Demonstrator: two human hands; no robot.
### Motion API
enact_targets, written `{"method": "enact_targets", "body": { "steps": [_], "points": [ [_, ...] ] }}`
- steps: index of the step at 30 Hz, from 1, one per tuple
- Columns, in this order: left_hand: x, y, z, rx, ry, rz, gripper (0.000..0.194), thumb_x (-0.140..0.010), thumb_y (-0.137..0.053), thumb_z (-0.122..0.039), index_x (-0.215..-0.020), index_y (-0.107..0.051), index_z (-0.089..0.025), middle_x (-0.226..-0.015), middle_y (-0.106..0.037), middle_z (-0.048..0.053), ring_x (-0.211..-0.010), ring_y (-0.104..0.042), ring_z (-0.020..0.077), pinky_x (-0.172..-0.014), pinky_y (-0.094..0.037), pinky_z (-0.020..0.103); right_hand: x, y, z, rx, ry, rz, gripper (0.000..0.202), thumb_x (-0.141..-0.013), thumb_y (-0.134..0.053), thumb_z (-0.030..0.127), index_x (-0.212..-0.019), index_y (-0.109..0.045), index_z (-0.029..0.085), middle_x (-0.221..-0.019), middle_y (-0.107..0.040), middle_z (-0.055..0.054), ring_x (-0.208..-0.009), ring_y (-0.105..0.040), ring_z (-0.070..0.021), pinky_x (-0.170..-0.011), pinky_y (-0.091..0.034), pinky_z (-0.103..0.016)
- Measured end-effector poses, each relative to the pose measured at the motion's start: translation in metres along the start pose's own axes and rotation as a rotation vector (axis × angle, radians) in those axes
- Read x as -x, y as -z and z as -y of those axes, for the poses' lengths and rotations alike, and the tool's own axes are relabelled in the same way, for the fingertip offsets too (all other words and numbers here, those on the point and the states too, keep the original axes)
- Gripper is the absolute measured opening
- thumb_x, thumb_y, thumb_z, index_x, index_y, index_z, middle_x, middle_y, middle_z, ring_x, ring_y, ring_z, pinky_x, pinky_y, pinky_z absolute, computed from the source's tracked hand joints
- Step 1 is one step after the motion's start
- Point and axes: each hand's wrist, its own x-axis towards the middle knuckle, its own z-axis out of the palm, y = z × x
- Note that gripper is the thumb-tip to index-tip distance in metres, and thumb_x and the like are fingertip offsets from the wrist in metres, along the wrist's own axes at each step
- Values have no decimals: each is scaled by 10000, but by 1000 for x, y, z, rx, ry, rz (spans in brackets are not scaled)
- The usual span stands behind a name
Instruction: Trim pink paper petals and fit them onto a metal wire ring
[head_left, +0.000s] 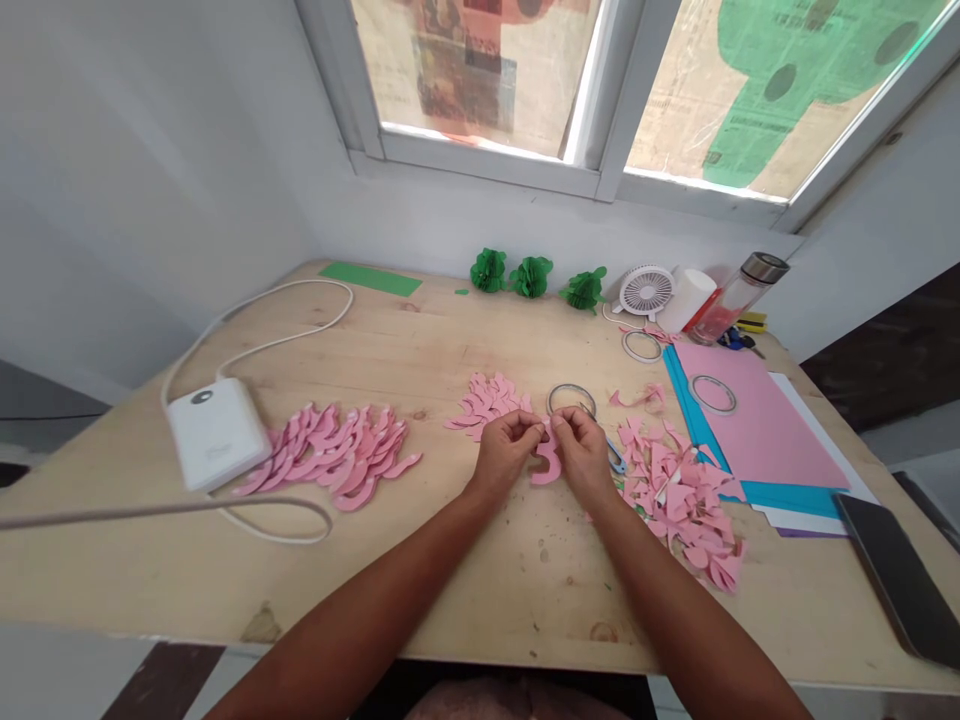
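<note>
Both hands meet at the middle of the wooden table. My left hand (507, 450) pinches the upper left of a curved pink paper piece (547, 466). On its right side my right hand (582, 452) pinches the same piece near the top. Just behind the hands lie a pile of pink paper cutouts (486, 402) and a ring of tape (571, 400). Blue-handled scissors (616, 458) rest beside my right hand, partly hidden. Pink paper scraps (679, 490) are heaped to the right, and a larger pile of curved pink pieces (337, 450) lies at the left.
A white device (217, 435) with a cable sits at the left. Green paper shapes (531, 277), a small fan (646, 292) and a bottle (739, 298) line the back. Coloured sheets (772, 425) and a dark phone (900, 575) are at the right.
</note>
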Motion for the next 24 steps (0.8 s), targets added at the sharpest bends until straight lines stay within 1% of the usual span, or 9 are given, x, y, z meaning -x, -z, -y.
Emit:
{"method": "enact_targets", "body": {
  "steps": [3,7,10,13,15,18,20,24],
  "points": [
    [-2,1,-1,1,-25,-27,98,-608,-620,-228,-634,-589,-138,-583,-594,-6,-468,-492,68,-431,-439,176,0,1,-2,-13,-15,3,206,-799,-497,378,-766,-528,177,-633,-464,35,-539,-413,-91,-499,-345,-210],
    [-3,3,-1,15,-43,-69,115,-612,-619,-245,-632,-573,-142,-567,-584,-14,-443,-477,61,-429,-436,179,0,2,-1,22,-21,59,202,-785,-514,364,-711,-521,177,-593,-441,42,-531,-401,-92,-497,-328,-212],
    [-4,4,0,15,-52,-70,118,-615,-616,-246,-636,-563,-143,-516,-532,-39,-420,-445,53,-418,-427,177,0,2,1,96,9,97,196,-771,-532,336,-664,-513,173,-580,-443,42,-539,-407,-94,-506,-318,-216],
    [-4,4,1,14,-54,-55,128,-623,-615,-256,-658,-569,-141,-496,-501,-52,-413,-429,51,-417,-429,180,-1,2,-1,119,14,102,185,-761,-539,329,-669,-527,170,-593,-462,36,-546,-421,-97,-510,-320,-219],
    [-3,4,1,14,-64,-59,148,-633,-615,-265,-707,-585,-141,-515,-516,-50,-420,-445,55,-439,-448,194,-2,2,-4,100,1,89,186,-759,-539,339,-685,-537,169,-588,-464,37,-534,-415,-96,-502,-317,-220],
    [-2,3,0,1,-90,-62,191,-651,-616,-275,-787,-598,-142,-540,-541,-44,-444,-491,68,-470,-458,203,-4,3,-10,51,-13,35,197,-756,-539,357,-706,-545,167,-581,-459,39,-517,-396,-94,-499,-317,-223],
    [-2,2,0,-11,-96,-42,201,-661,-612,-275,-809,-596,-140,-547,-551,-39,-460,-517,78,-472,-447,200,-5,5,-11,25,-17,-2,204,-753,-540,368,-712,-545,168,-579,-453,41,-513,-390,-94,-499,-318,-224],
    [0,1,2,-52,-56,23,188,-678,-597,-272,-805,-589,-134,-566,-580,-13,-503,-560,103,-463,-425,195,-6,6,-11,7,-12,-42,207,-747,-544,373,-699,-539,172,-570,-440,45,-511,-386,-95,-493,-315,-224]
  ]
}}
